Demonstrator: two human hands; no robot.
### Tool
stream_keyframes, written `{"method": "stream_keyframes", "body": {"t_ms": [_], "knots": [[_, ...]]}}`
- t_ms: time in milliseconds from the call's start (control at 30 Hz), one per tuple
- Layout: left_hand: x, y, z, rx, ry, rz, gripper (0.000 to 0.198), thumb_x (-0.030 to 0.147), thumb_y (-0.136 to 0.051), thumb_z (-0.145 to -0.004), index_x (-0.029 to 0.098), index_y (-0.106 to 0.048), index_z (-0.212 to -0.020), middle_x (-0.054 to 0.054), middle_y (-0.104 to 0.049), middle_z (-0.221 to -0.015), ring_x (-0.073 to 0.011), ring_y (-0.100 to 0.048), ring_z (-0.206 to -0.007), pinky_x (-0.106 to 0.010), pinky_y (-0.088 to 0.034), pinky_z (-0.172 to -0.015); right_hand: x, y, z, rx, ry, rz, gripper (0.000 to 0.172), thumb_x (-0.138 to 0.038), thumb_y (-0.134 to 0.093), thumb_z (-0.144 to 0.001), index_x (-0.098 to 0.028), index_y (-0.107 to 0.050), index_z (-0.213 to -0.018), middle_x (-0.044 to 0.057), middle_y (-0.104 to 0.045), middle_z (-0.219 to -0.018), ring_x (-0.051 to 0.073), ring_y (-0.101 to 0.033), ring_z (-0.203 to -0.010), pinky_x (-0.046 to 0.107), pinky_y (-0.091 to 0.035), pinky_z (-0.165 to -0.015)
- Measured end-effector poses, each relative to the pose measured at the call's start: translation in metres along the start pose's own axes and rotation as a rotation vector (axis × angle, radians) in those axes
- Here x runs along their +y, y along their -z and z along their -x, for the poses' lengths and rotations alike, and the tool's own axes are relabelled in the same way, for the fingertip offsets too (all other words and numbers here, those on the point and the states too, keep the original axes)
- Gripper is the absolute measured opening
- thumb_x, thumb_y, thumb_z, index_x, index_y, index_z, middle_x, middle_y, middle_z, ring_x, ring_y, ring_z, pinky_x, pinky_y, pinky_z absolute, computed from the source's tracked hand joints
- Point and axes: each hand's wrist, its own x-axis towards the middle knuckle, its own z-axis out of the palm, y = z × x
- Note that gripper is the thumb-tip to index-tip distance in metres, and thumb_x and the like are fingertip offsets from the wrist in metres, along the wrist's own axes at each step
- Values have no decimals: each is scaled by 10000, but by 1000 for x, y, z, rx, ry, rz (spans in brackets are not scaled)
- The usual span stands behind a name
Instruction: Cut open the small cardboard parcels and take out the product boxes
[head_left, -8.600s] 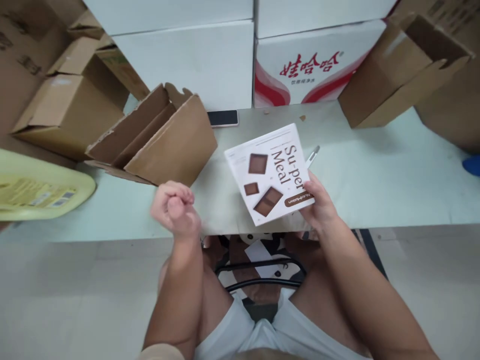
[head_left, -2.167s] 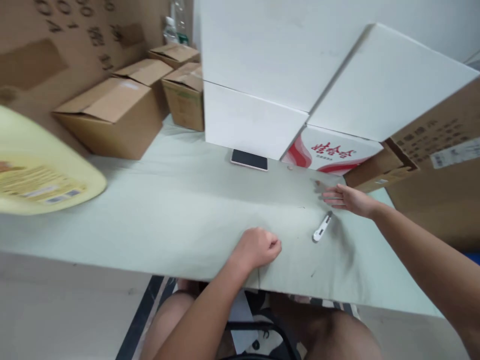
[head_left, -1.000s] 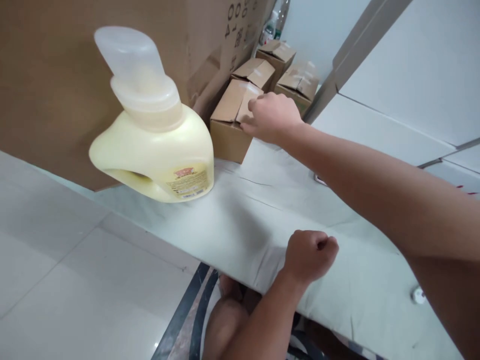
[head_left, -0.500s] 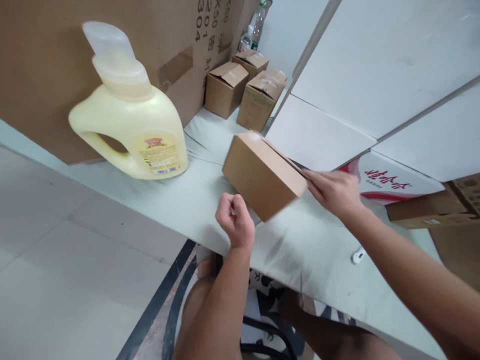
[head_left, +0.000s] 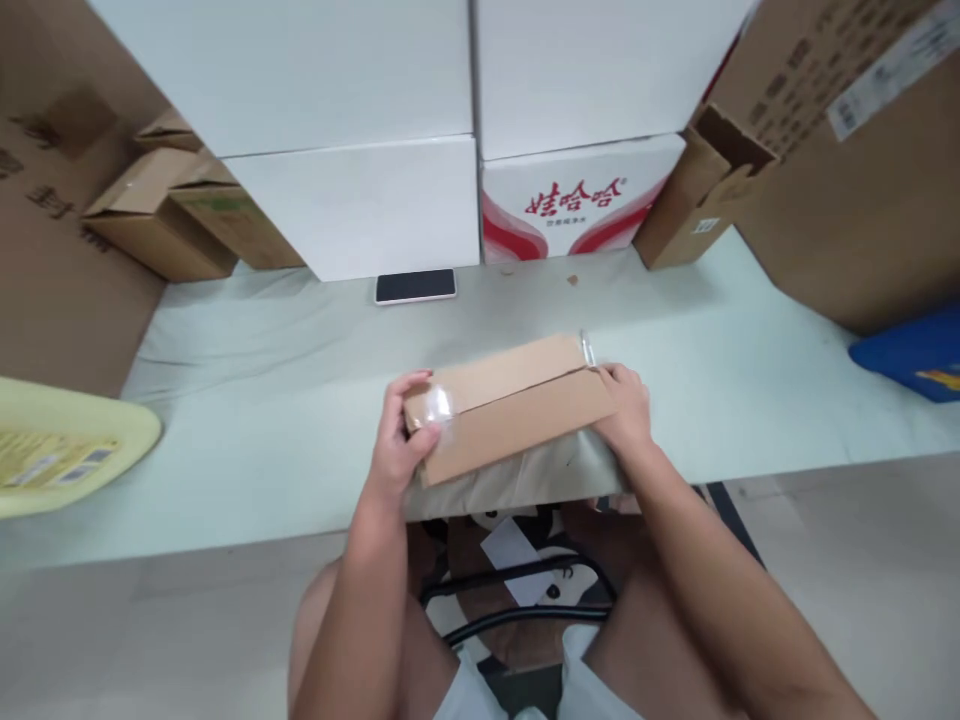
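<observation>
A brown cardboard box (head_left: 517,405) is in front of me at the near edge of the cloth-covered table (head_left: 300,380). Its top flaps meet along a seam, and clear tape shows at its left end, with another bit of tape at the far right corner. My left hand (head_left: 400,435) grips the left end, thumb on the top and fingers around the far side. At the right end, my right hand (head_left: 622,405) holds the box, its fingers partly hidden by the cardboard.
A phone (head_left: 415,286) lies before stacked white cartons (head_left: 390,210). Small brown boxes (head_left: 161,215) stand at the far left, a yellow jug (head_left: 71,445) at the left. To the right are an open carton (head_left: 694,190) and a blue object (head_left: 911,350).
My view has swung to the right. The box, earlier tilted in my right hand, is now lower and held at both ends. My left hand, closed and apart before, has taken hold of it.
</observation>
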Motion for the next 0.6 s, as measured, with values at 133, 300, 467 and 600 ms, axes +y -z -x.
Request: {"method": "stream_keyframes", "body": {"t_ms": [133,300,467,600], "knots": [[-3,-4,-3,35,57,116,612,582,-870,-692,334,-635,-1200,-61,-616,-1313,-290,-631,-1105,-446,-577,-888,7,8,-9,-10,-125,-93,258,-310,-529,-857,-186,-624,-1062,98,-678,-896,215,-572,-768,329,-395,-700],[2,-12,6,81,70,139,580,553,-857,-701,319,-633,-1181,-28,-591,-1262,-217,-614,-1083,-342,-552,-884,0,35,-15,237,-227,-995,356,-300,-522,-793,-267,-578,-1143,-14,-657,-785,139,-559,-572,287,-438,-590],[2,-18,18,-7,-8,16,599,633,-778,-771,317,-575,-1238,-50,-548,-1297,-232,-584,-1164,-356,-524,-952,-12,82,-6,385,-14,-1654,384,-234,-726,-616,-315,-712,-991,-68,-669,-713,107,-651,-613,236,-518,-561],[-2,-24,25,-15,-161,-91,676,709,-707,-801,342,-497,-1329,-75,-495,-1331,-282,-520,-1273,-440,-483,-1042,-37,104,14,408,163,-1617,246,-421,-872,-712,-259,-748,-849,-110,-469,-459,65,-411,-356,204,-345,-349]]}}
